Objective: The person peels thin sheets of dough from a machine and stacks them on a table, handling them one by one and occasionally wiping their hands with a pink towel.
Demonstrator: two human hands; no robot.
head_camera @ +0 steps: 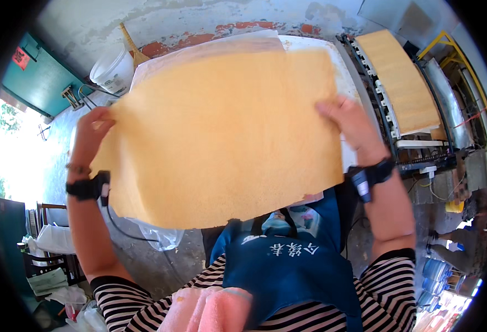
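Note:
A large, thin tan sheet with ragged edges is held up in front of me and fills the middle of the view. Its left edge is pinched in my left hand, where the sheet creases and bends. My right hand grips the right edge with the thumb over its face. Behind the sheet, a pale, thin sheet lies on a white tabletop. Most of that tabletop is hidden. The tan sheet's near edge hangs over my blue apron, and parts of it are motion-blurred.
To the right, similar tan material lies on a dark metal frame with a chain along its side. A white bucket and a straw broom stand at the back left. Plastic bags hang below the sheet.

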